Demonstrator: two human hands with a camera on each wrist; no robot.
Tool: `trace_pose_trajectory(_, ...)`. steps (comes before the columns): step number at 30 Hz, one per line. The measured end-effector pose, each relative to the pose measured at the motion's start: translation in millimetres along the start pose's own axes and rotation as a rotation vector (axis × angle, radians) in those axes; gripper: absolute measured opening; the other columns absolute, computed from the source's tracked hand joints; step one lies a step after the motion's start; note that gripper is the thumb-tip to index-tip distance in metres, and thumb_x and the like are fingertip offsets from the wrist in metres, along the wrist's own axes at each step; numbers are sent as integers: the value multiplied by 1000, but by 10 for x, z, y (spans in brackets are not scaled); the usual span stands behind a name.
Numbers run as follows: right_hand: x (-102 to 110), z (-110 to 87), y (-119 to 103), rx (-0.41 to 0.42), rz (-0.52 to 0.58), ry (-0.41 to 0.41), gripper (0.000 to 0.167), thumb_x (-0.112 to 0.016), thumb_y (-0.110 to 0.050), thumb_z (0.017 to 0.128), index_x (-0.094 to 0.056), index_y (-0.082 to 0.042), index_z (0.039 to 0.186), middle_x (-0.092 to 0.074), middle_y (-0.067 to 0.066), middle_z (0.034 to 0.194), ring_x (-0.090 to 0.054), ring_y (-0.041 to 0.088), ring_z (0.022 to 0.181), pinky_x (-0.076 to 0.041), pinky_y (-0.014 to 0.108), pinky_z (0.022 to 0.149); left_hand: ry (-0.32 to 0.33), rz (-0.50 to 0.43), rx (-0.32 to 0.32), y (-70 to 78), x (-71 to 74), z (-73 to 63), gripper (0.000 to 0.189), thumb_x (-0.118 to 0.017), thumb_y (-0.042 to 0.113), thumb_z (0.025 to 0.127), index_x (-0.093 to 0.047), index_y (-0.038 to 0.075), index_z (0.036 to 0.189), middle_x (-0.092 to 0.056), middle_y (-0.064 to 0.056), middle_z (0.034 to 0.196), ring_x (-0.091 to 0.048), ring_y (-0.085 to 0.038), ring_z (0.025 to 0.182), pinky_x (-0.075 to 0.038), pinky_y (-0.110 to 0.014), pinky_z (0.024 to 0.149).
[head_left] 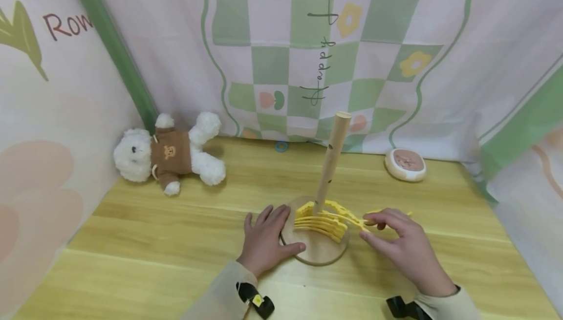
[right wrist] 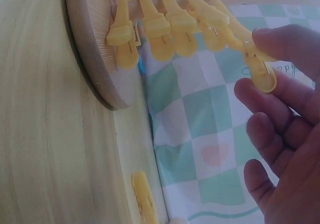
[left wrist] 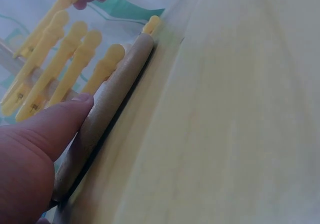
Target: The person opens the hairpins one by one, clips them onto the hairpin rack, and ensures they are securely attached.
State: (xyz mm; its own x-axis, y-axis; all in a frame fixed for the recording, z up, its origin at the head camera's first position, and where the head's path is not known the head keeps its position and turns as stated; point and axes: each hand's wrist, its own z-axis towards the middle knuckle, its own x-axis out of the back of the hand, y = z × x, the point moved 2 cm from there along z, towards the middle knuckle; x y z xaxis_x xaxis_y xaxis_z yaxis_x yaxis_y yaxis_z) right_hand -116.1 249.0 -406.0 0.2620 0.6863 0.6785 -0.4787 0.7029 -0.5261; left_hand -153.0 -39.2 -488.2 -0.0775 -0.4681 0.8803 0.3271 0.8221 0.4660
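A wooden pole [head_left: 333, 163] with small dark holes stands upright on a round wooden base [head_left: 316, 256]. Several curved yellow plastic clips [head_left: 323, 227] are stacked low around the pole. My left hand [head_left: 266, 244] rests on the base's left side, fingers fairly straight, the thumb [left wrist: 72, 114] on its front part. At the right of the stack, my right hand [head_left: 404, 246] pinches the end of one yellow clip [right wrist: 260, 74] between thumb and forefinger. Its arms run toward the pole; whether they enclose it I cannot tell.
Another yellow clip [right wrist: 144, 196] lies on the table, partly behind the right hand in the head view. A white plush dog [head_left: 171, 154] lies at the back left. At the back sit a small blue ring [head_left: 281, 142] and a white rounded device [head_left: 405, 164].
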Motion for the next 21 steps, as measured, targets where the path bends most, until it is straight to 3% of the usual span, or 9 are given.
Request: trace_pose_trajectory(21, -85, 63, -11, -13, 9, -28, 31, -88, -8, 74, -76, -12, 102, -69, -11, 92, -57, 7, 84, -42, 14, 79, -28, 24, -9, 51, 50, -10, 96, -62, 75, 82, -37, 20, 157, -37, 4, 160, -29, -32, 148, -8, -73, 112)
